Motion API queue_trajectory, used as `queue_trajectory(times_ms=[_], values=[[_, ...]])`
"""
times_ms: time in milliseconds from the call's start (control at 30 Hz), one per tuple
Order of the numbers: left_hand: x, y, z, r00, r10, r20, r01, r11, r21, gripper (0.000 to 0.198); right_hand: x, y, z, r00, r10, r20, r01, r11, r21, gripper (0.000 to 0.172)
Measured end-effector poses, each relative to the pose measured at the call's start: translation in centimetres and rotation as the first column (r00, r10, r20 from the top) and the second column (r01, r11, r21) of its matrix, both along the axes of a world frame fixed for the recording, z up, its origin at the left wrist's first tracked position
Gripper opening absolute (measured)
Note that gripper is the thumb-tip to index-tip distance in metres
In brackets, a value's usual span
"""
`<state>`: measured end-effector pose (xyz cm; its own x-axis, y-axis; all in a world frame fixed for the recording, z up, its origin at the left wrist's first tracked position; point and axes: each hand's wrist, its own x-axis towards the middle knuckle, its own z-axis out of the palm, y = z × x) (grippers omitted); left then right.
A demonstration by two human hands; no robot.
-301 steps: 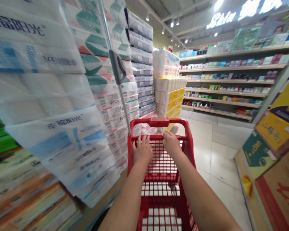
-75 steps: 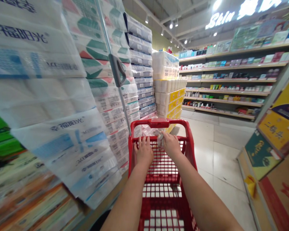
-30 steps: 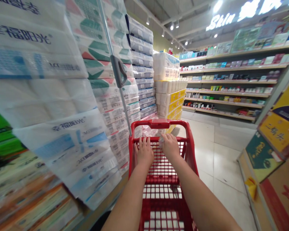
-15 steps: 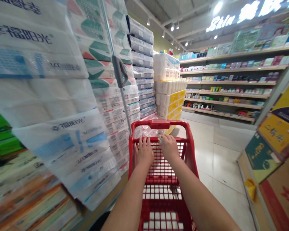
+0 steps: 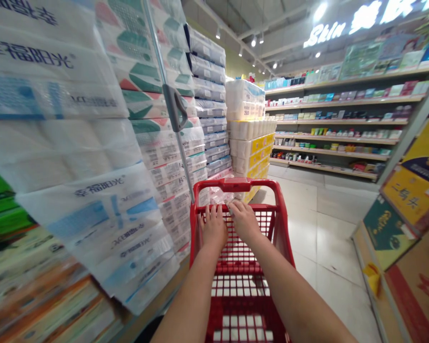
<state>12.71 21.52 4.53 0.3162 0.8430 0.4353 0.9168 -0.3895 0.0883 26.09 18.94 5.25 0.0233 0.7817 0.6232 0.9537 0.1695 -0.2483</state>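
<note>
Both my hands rest on the top crossbar of a red wire shopping cart, fingers curled over it. My left hand sits near the cart's left side, and my right hand lies close to the middle of the bar. Neither hand shows any separate object. The cart's red plastic handle is at the far end, beyond my hands. A metal pole with a grey clip rises from the cart's left corner beside the packs.
Plastic-wrapped toilet paper packs tower close on the left, and a yellow-labelled stack stands ahead. Goods shelves line the right side. Printed cardboard boxes sit at lower right, beside a tiled floor.
The small crumpled clear item seen at my right hand no longer shows. That hand has shifted slightly left along the bar.
</note>
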Motion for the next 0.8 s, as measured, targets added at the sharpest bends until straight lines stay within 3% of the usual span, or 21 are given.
queue_trajectory(times_ms=[200, 400, 600, 800], values=[[0.0, 0.2, -0.1, 1.000, -0.017, 0.021, 0.017, 1.000, 0.000, 0.059, 1.0, -0.3, 0.2, 0.977, -0.197, -0.081, 0.196, 0.980, -0.024, 0.039], [0.0, 0.1, -0.1, 1.000, -0.014, 0.020, 0.014, 1.000, 0.013, 0.059, -0.2, 0.0, 0.0, 1.000, 0.026, 0.015, -0.026, 1.000, 0.001, 0.048], [0.0, 0.1, -0.2, 0.999, -0.031, 0.041, 0.030, 0.999, 0.037, 0.058, 0.2, -0.3, 0.3, 0.989, -0.140, -0.057, 0.138, 0.990, -0.029, 0.039], [0.0, 0.1, -0.3, 0.996, -0.044, 0.077, 0.040, 0.998, 0.052, 0.060, -0.1, 0.5, -0.6, 0.996, 0.083, -0.044, -0.083, 0.996, -0.015, 0.050]])
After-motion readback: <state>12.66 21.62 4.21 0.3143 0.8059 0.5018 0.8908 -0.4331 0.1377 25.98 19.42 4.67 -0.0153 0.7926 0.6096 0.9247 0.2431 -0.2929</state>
